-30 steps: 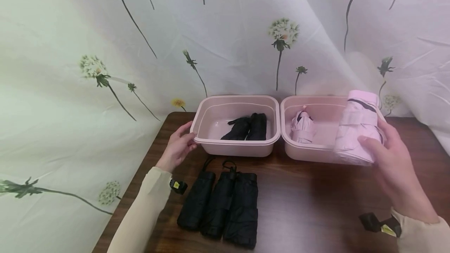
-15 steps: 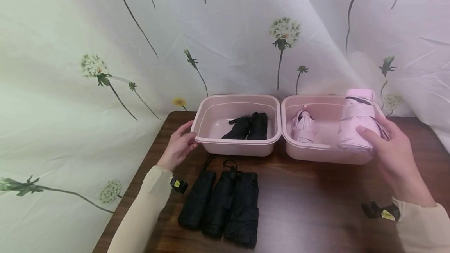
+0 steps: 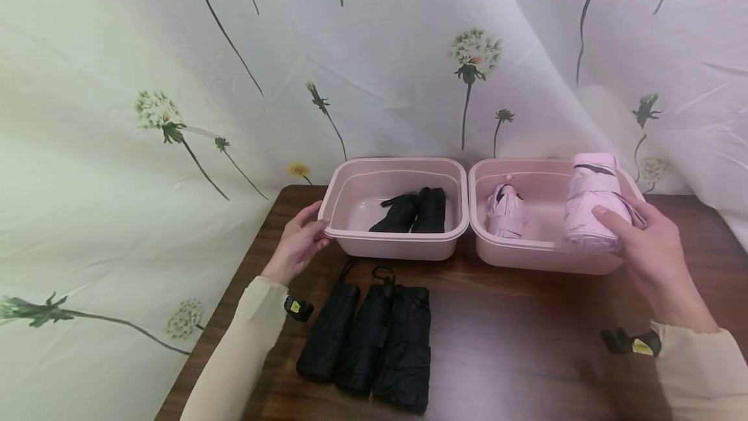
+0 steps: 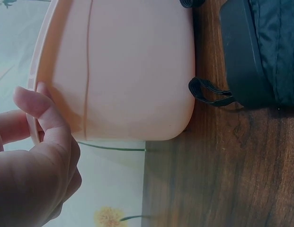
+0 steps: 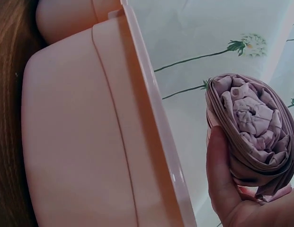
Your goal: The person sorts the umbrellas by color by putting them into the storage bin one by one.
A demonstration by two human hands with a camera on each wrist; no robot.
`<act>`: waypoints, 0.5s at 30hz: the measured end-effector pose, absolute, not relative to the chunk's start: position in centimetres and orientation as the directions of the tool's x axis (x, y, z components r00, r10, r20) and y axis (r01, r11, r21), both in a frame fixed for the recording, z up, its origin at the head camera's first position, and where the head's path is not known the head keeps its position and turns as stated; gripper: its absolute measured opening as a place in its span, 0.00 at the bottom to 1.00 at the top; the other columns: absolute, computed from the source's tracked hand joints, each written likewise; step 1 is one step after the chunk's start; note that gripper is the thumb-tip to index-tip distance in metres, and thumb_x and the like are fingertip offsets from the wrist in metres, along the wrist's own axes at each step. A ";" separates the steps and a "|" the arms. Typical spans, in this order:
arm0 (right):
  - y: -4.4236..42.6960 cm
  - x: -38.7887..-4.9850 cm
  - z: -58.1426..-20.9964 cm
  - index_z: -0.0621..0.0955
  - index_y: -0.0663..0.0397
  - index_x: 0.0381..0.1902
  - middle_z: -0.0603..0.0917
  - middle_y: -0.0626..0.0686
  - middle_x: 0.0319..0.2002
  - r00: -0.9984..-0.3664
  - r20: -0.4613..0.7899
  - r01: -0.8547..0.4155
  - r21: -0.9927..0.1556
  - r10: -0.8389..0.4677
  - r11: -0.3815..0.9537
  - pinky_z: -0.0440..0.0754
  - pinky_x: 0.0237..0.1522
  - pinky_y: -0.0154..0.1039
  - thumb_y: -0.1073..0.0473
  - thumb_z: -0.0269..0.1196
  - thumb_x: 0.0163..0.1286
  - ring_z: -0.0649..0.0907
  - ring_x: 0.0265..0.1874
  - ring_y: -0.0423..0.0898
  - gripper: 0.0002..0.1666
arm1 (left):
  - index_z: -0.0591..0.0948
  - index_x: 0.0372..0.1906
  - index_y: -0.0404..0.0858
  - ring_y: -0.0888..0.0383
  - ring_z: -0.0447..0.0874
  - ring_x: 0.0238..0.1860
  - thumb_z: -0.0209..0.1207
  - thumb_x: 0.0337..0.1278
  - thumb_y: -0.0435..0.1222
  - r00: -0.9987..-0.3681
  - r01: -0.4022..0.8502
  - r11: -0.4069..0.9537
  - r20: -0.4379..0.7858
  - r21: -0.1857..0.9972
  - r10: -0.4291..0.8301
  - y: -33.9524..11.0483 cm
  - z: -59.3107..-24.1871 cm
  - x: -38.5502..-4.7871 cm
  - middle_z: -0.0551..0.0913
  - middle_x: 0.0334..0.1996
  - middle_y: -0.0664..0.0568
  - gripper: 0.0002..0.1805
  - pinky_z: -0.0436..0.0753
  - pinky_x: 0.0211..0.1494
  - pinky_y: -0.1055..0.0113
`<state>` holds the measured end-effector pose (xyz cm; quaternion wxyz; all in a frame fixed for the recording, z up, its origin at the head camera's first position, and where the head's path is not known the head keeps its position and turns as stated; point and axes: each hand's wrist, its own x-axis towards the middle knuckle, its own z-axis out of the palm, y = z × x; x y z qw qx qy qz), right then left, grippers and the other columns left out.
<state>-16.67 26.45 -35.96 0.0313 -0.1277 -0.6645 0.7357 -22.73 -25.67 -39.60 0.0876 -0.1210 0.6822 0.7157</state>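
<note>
Right grip [image 3: 653,249] holds pink umbrella [image 3: 593,203], right bin [image 3: 526,258] below it; probably light, soft over stiff core, best held mid-body. Left grip [image 3: 298,244] pinches left bin [image 3: 397,249] by its rim.

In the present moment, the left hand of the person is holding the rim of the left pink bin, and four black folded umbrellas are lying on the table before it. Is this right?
Not quite: the head view shows three black folded umbrellas lying on the table before the left pink bin, not four. The left hand is indeed holding its rim.
</note>
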 end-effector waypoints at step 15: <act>26.6 -17.2 -36.3 0.60 0.49 0.74 0.67 0.55 0.64 -0.963 -0.058 0.117 -0.970 0.265 0.213 0.77 0.33 0.19 0.51 0.64 0.66 0.74 0.45 0.35 0.42 | 0.61 0.73 0.49 0.61 0.78 0.30 0.52 0.68 0.33 -0.955 -0.289 -0.064 -0.292 0.955 -0.043 -25.8 -39.7 -22.7 0.69 0.57 0.36 0.31 0.81 0.32 0.75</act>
